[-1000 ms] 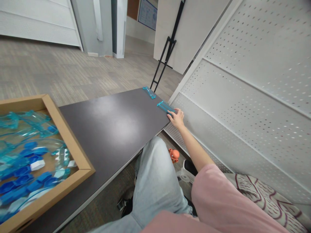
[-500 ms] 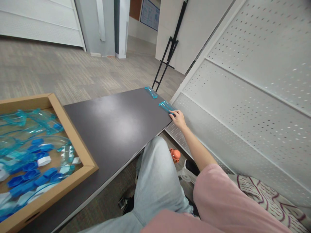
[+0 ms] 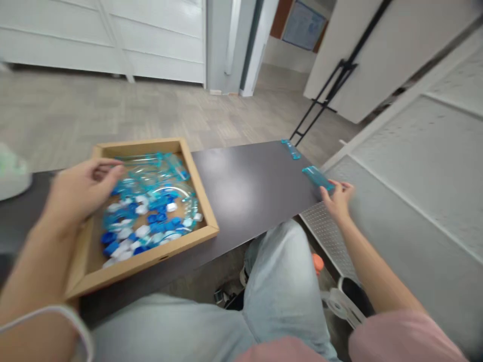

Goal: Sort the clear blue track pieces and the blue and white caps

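My right hand (image 3: 338,198) is closed on the near end of a clear teal plastic piece (image 3: 316,176) at the far right of the dark table. Its thumb is on one side and its fingers on the other. Beyond it lies another slim teal plastic piece (image 3: 290,149). At the left, my left hand (image 3: 85,186) hovers over the left side of a cardboard tray (image 3: 202,193). The fingers are loosely curled, with a gap between thumb and forefinger and nothing visible in it. Inside the tray are clear teal plastic parts (image 3: 151,173) with blue (image 3: 160,213) and white pieces (image 3: 142,231).
The dark table (image 3: 241,186) runs across in front of my knees. A perforated white panel (image 3: 415,201) stands close on the right. A pale rounded object (image 3: 13,176) sits at the left edge. Below, an orange object (image 3: 317,262) shows beside my leg.
The view has swung left, bringing more of the tray into sight. My left hand has come into view over it. The teal piece at my right hand now looks gripped at its end.
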The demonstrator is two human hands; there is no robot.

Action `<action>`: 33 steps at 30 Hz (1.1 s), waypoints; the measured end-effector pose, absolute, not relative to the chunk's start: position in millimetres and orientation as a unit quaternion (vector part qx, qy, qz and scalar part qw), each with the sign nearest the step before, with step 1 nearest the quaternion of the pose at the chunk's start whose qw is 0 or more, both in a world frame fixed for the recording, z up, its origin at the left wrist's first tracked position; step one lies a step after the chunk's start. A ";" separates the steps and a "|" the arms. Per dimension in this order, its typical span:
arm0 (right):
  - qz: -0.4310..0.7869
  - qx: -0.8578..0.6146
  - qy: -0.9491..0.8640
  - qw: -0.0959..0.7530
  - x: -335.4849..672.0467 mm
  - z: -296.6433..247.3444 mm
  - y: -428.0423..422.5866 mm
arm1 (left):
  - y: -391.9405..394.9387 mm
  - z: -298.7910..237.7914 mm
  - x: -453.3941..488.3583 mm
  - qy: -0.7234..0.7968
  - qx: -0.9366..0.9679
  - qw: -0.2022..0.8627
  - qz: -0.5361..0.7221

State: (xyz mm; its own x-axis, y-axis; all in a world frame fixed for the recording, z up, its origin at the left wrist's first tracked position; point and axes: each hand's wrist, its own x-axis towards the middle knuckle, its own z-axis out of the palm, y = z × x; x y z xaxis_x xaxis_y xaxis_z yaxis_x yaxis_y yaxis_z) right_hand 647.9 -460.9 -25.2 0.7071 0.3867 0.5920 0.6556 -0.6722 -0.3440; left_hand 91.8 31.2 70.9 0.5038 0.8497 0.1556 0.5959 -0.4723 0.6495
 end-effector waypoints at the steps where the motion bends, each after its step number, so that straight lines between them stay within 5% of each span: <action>1: -0.253 -0.864 -0.325 0.290 649.6 -27.5 -452.0 | 33.2 69.6 82.4 0.463 0.807 0.245 0.273; 14: -0.040 -0.563 -0.765 0.308 430.1 60.7 -179.5 | 46.9 52.6 78.3 0.323 0.873 0.225 0.286; 23: 0.092 -0.528 -0.803 0.262 363.1 35.4 -74.4 | 48.0 50.9 75.7 0.278 0.902 0.214 0.252; 33: 0.271 -0.500 -0.660 0.491 366.7 24.2 -77.2 | 44.4 56.0 74.7 0.278 0.912 0.191 0.233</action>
